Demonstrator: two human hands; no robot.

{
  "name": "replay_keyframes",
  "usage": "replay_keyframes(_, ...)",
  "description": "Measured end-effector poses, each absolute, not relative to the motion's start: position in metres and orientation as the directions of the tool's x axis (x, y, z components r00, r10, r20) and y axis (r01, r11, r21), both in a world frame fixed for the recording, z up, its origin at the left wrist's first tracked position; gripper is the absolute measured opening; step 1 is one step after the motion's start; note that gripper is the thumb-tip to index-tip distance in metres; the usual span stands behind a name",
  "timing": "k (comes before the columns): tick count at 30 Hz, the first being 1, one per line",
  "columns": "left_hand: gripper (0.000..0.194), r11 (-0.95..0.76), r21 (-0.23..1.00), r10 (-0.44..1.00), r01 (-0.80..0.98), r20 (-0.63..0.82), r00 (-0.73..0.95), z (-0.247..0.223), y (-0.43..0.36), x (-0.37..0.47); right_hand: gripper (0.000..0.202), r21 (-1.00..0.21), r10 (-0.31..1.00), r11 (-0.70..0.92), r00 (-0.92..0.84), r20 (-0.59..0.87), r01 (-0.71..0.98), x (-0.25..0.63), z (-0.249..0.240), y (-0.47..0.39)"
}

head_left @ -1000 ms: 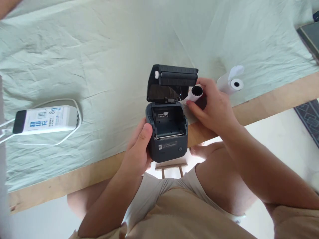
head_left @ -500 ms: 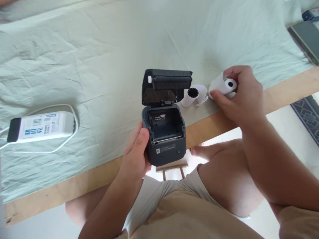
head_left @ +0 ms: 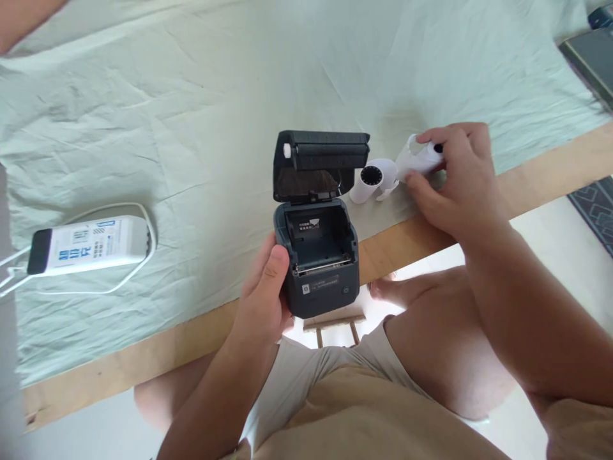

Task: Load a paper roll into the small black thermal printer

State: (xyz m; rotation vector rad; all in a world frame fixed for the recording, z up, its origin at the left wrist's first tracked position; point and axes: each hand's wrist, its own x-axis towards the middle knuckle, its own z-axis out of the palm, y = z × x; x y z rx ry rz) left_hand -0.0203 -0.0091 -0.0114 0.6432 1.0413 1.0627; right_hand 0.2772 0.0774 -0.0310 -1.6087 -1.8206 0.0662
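Observation:
My left hand (head_left: 265,287) is wrapped round the lower left side of a dark label printer (head_left: 325,291). The printer's lid (head_left: 322,153) stands raised, and its paper bay shows nothing inside but a printed label on the back wall. Over by the table edge, my right hand (head_left: 454,169) grips a white paper roll (head_left: 416,165) between thumb and fingers, with a loose strip of its paper curling up. Between the printer and that hand, a second white roll (head_left: 364,190) with a black core sits on the cloth, its paper end loose.
A pale green cloth (head_left: 205,128) covers the table, with a wooden front edge (head_left: 158,342). On the left lies a white power strip (head_left: 98,246) with a looped cable. A dark flat object (head_left: 591,61) rests at far right. Another person's arm (head_left: 23,19) shows top left.
My right hand has moved slightly left with the paper roll, closer to the second roll, and the roll has turned in the fingers. The printer stays in my left hand.

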Motion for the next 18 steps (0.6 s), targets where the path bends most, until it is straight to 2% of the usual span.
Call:
replay_keyframes(4,0.056,0.393,0.838,0.917,-0.379,-0.384,0.102,-0.0104,-0.0093,-0.0201,0.049,-0.498,0.902,0.216,0.023,0.430,0.840,0.2822,-0.0357,0.0790)
replay_keyframes(6,0.057,0.394,0.837,0.917,-0.380,-0.386,0.102,-0.0110,-0.0097,-0.0205,0.052,-0.470,0.886,0.257,-0.012,0.463,0.845,0.2847,-0.0376,0.0797)
replay_keyframes(10,0.059,0.391,0.836,0.919,-0.384,-0.380,0.108,-0.0124,-0.0103,-0.0216,0.038,-0.373,0.824,0.296,-0.038,0.566,0.879,0.2863,-0.0382,0.0797)
replay_keyframes(14,0.055,0.390,0.837,0.919,-0.384,-0.381,0.102,-0.0130,-0.0103,-0.0231,0.052,-0.477,0.864,0.298,-0.021,0.503,0.827,0.2843,-0.0370,0.0770)
replay_keyframes(18,0.053,0.408,0.825,0.910,-0.392,-0.400,0.106,-0.0150,-0.0097,-0.0243,0.042,-0.435,0.863,0.261,-0.006,0.504,0.862,0.2847,-0.0403,0.0773)
